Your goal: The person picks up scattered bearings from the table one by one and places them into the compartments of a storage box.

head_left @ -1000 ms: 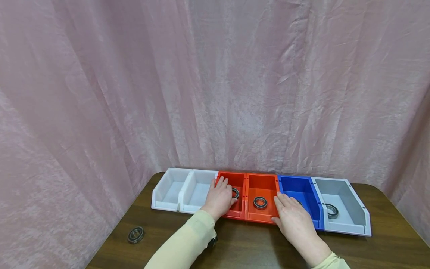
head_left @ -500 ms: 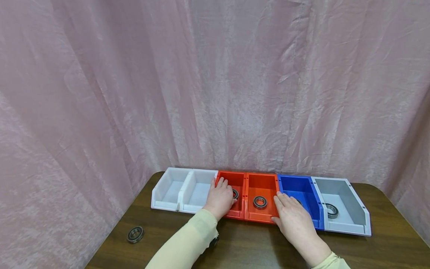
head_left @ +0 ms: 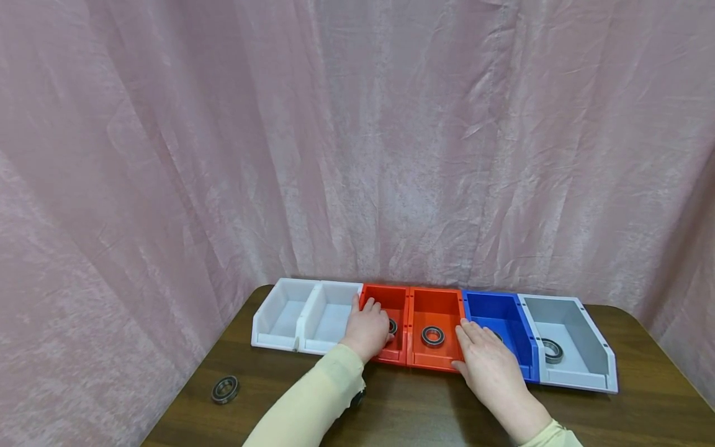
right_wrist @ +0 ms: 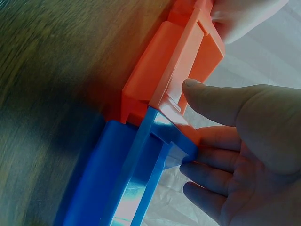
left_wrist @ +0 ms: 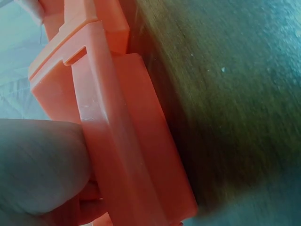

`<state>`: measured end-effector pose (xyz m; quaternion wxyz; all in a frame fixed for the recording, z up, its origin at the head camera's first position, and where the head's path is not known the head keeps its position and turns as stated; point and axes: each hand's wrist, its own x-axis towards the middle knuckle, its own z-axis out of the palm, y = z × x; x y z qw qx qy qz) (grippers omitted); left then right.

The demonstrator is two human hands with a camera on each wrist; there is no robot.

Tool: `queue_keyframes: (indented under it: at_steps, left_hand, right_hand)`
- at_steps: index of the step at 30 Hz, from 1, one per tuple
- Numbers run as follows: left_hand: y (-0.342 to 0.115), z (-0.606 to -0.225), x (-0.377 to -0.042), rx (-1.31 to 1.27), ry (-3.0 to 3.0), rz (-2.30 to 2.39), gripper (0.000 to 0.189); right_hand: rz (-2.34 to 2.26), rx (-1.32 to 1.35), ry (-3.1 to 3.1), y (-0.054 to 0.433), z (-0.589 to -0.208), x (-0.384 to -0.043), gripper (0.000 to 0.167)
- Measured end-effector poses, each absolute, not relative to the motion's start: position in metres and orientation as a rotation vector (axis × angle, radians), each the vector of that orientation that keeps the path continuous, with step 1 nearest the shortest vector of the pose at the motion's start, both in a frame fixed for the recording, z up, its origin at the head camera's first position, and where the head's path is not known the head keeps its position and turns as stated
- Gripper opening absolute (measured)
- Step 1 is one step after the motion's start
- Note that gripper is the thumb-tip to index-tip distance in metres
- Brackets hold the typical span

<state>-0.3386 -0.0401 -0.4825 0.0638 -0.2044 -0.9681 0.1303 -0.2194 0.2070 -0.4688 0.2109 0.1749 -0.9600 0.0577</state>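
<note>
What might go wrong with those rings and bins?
The left hand reaches into the red bin near a ring, which might get knocked. The right hand rests where the orange bin meets the blue bin; a push might shift them. The loose ring near the table's edge might be brushed off.

Left hand (head_left: 364,332) over red bin (head_left: 398,299), partly hiding its bearing (head_left: 395,322). Right hand (head_left: 488,360) where orange bin (head_left: 437,304) meets blue bin (head_left: 497,304). Loose bearing (head_left: 225,400) on counter (head_left: 279,379), left.

Left hand (head_left: 365,332) and right hand (head_left: 487,357), backs upward, fingers (head_left: 472,331) forward (right thumb (right_wrist: 211,101) apart)
</note>
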Motion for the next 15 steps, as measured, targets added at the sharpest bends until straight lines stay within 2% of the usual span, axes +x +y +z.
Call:
queue_keyframes:
  at_steps: [15]
  left_hand:
    - [-0.037, -0.472, -0.332, -0.645, -2.947, 0.388, 0.032]
  right_hand:
    - [0.15, 0.486, -2.663, 0.207, -0.471, -0.22, 0.066]
